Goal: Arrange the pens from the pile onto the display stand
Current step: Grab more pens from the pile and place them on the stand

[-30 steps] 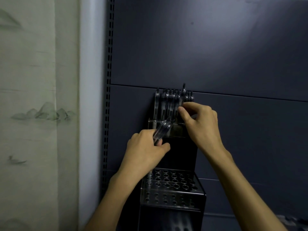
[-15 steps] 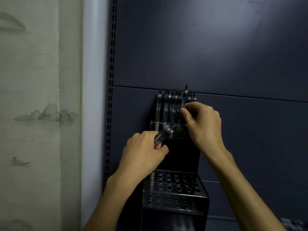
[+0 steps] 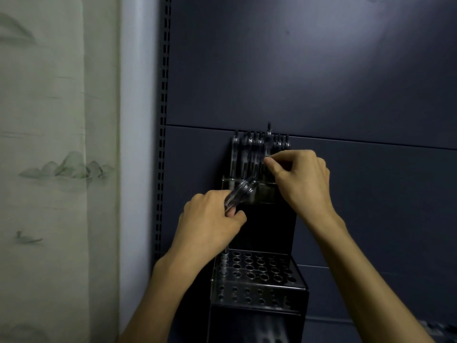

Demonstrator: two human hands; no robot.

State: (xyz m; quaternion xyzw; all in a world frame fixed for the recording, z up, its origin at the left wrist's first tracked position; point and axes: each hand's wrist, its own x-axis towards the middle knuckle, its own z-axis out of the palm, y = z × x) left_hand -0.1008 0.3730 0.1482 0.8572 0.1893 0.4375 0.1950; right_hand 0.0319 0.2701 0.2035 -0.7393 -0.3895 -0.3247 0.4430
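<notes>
A tiered display stand (image 3: 259, 285) of clear plastic over a black body stands against a dark panel. Its lower tier shows rows of round holes. Several pens (image 3: 247, 154) stand upright in the top tier (image 3: 267, 191). My right hand (image 3: 301, 179) pinches one raised pen (image 3: 269, 137) that sticks up above the row. My left hand (image 3: 210, 224) grips a small bunch of clear pens (image 3: 241, 194), their ends pointing up and right toward the top tier. A thin pen tip (image 3: 224, 258) pokes out below that hand over the lower tier.
The dark panel wall (image 3: 321, 82) fills the background, with a slotted upright rail (image 3: 163, 120) along its left edge. A pale printed curtain (image 3: 49, 157) hangs at the left. Something pale shows at the bottom right corner (image 3: 442, 329).
The view has shifted slightly. My right hand still pinches the raised pen at the top row, which sits about as high as before. My left hand keeps its bunch in place.
</notes>
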